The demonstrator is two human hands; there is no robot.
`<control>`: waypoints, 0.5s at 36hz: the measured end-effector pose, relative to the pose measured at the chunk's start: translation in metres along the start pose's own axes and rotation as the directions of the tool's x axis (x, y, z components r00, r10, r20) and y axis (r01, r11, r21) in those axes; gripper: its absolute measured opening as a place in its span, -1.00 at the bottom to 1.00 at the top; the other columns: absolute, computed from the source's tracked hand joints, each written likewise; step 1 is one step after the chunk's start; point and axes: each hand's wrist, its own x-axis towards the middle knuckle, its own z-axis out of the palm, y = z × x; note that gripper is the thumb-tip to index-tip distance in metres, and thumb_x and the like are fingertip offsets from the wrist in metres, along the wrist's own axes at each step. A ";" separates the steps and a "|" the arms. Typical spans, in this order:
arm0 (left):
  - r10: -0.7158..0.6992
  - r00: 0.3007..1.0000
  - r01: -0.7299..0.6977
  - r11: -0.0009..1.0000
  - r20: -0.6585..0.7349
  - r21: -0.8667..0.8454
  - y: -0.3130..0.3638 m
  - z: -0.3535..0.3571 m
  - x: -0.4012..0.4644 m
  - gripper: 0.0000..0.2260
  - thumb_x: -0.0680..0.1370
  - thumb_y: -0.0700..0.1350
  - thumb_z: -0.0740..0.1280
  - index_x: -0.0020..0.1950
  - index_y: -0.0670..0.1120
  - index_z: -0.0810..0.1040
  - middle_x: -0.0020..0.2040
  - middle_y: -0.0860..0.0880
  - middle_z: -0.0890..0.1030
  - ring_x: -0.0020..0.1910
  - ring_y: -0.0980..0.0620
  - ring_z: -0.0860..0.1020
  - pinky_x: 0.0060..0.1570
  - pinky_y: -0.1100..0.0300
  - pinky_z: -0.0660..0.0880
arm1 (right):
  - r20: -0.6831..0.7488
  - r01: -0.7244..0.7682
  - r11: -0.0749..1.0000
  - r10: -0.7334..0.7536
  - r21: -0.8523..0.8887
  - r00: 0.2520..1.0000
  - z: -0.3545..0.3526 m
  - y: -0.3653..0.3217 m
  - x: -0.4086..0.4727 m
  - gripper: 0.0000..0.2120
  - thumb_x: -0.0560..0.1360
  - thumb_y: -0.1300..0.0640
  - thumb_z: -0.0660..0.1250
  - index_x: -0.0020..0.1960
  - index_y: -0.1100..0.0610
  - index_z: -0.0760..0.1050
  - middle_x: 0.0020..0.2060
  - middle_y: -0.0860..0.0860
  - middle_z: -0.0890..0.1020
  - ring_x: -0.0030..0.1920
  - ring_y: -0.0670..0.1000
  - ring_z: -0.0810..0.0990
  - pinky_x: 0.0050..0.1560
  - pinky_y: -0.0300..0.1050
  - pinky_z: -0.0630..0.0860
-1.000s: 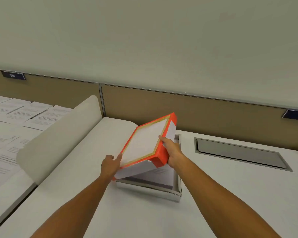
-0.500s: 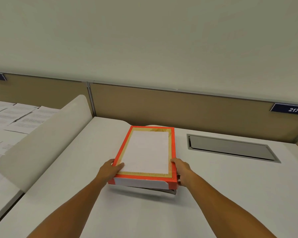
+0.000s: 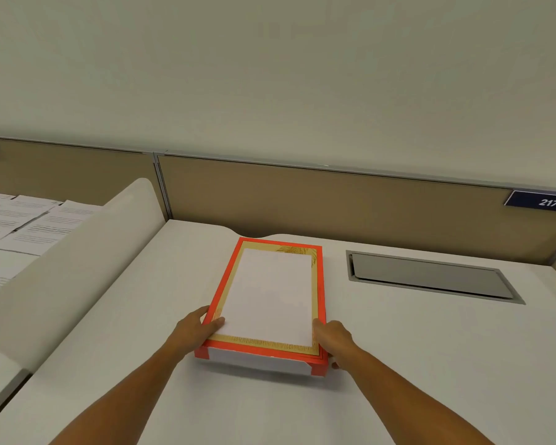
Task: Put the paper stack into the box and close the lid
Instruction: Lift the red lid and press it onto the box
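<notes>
Orange lid (image 3: pixel 272 297) covers the box, contents hidden, on desk (image 3: pixel 398 364).

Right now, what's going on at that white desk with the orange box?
A person is closing the orange box lid with both bare hands. The left hand grips the lid's near left corner, thumb on top; the right hand holds its near right edge. The lid lies flat and covers the box beneath, resting on the white desk. No paper stack shows, so it is presumably inside. Printed sheets lie on the neighbouring desk to the left.
</notes>
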 end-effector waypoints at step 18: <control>0.236 0.972 -0.209 0.878 -0.008 0.430 0.046 0.019 0.056 -0.21 0.50 0.37 0.15 0.60 0.05 -0.04 0.62 -0.01 0.01 0.60 -0.13 -0.02 0.51 -0.15 0.04 | -0.018 0.428 0.696 -0.534 -0.577 0.845 0.026 -0.021 0.035 -0.20 0.57 -0.32 0.12 0.63 0.03 -0.09 0.64 0.04 0.01 0.62 0.16 0.03 0.56 0.13 0.10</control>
